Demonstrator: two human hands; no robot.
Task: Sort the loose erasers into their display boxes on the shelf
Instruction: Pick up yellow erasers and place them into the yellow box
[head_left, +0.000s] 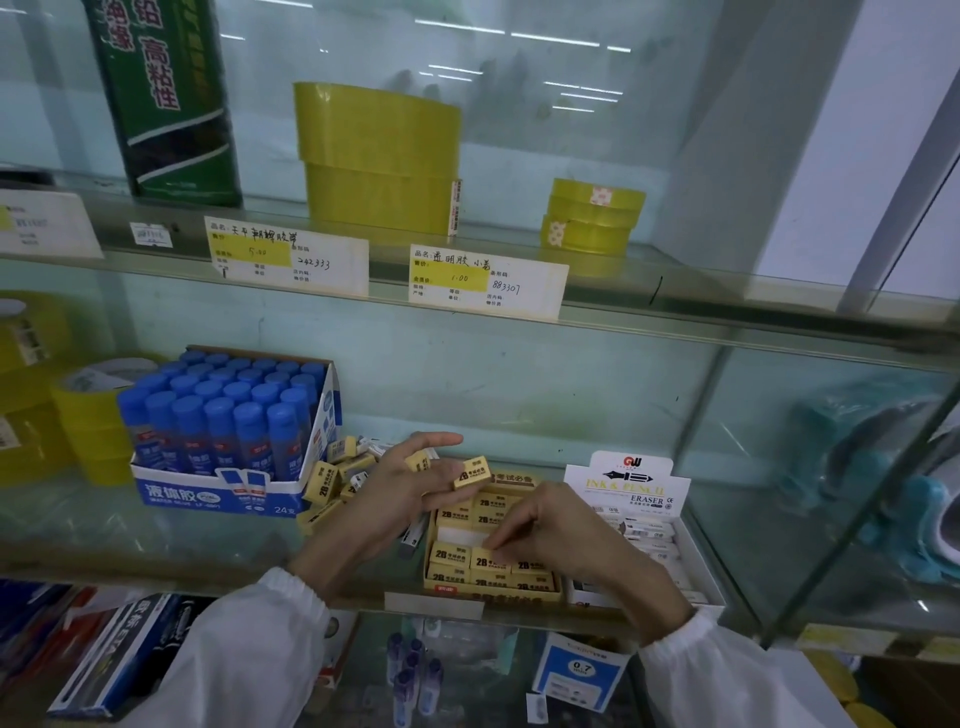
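A yellow display box (435, 540) of yellow 2B erasers sits on the glass shelf, partly filled in rows. My left hand (400, 488) hovers above its far end and grips two yellow 2B erasers (471, 472) between the fingers. My right hand (550, 525) reaches into the box, fingertips pressing on a yellow eraser (488, 562) in the near row. A loose pile of yellow and white erasers (332, 483) lies left of the box. A white INK & PENCIL eraser box (628, 480) with white erasers stands to the right.
A blue box of liquid glue bottles (228, 431) stands left of the loose pile. Yellow tape rolls (93, 426) sit at far left and on the upper shelf (379, 161). Price cards hang on the upper shelf's edge. A glass side panel (831, 493) closes the right.
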